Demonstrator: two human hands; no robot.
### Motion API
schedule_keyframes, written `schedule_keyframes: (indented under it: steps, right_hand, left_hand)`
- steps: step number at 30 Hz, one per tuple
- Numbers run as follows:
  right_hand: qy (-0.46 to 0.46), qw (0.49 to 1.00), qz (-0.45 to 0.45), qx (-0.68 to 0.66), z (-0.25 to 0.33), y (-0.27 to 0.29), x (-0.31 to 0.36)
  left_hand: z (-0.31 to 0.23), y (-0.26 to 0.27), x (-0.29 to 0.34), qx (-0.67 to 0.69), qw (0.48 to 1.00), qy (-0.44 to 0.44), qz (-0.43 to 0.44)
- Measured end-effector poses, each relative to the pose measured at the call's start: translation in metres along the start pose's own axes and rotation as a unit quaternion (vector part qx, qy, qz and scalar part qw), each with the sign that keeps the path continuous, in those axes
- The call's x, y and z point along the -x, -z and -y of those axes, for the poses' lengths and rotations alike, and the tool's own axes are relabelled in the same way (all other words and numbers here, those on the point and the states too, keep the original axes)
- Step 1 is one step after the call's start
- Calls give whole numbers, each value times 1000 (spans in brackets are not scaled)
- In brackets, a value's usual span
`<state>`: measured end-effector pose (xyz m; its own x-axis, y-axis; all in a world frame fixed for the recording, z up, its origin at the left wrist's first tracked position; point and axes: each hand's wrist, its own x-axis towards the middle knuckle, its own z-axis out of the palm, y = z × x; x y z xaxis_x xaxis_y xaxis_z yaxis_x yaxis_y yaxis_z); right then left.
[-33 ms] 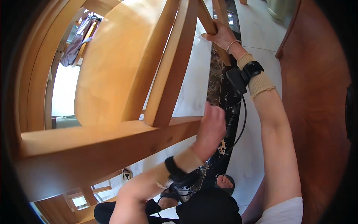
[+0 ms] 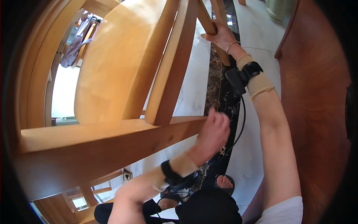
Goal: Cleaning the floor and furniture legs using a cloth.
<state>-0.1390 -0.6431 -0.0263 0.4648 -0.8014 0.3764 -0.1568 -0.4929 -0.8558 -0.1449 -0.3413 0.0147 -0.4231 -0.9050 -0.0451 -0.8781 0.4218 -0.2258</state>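
Note:
A pale wooden chair-like frame (image 2: 112, 138) fills the left, with a broad smooth panel (image 2: 115, 63), slanting slats (image 2: 171, 63) and a thick near beam. My right hand (image 2: 222, 36) reaches far forward, its fingers wrapped round a wooden bar (image 2: 206, 18) of this frame. Just past the right end of the near beam is my left hand (image 2: 212, 132), slightly blurred. Its fingers are curled closed, and whatever they may hold is hidden. Both wrists wear beige knitted cuffs and black straps; a small black device (image 2: 236, 82) sits at my right wrist.
A reddish-brown wooden panel (image 2: 313, 112) stands close on the right. White floor tiles (image 2: 257, 74) meet a dark marble strip (image 2: 223, 97). A black cable (image 2: 242, 123) hangs from my right wrist device. My foot (image 2: 224, 182) shows below. A wall socket (image 2: 127, 175) is at lower left.
My left hand has shifted slightly right and down, away from the end of the near beam. My right hand keeps its hold on the bar.

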Motion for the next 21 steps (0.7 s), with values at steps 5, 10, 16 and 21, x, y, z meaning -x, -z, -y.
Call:
schedule_keyframes:
  steps: [5,10,16,21]
  right_hand:
    - [1,980,-186,74,24,10,62]
    - [-23,932,260,-253,99,2,203]
    - [-44,974,102,-199,119,-28,251]
    - [-29,968,97,-231,122,-27,245]
  left_hand:
    - [9,-26,128,300,939,85,144]
    - [146,-87,312,303,793,527,-51]
    - [216,-95,305,581,513,573,-266]
    - [227,-114,272,660,484,495,-293]
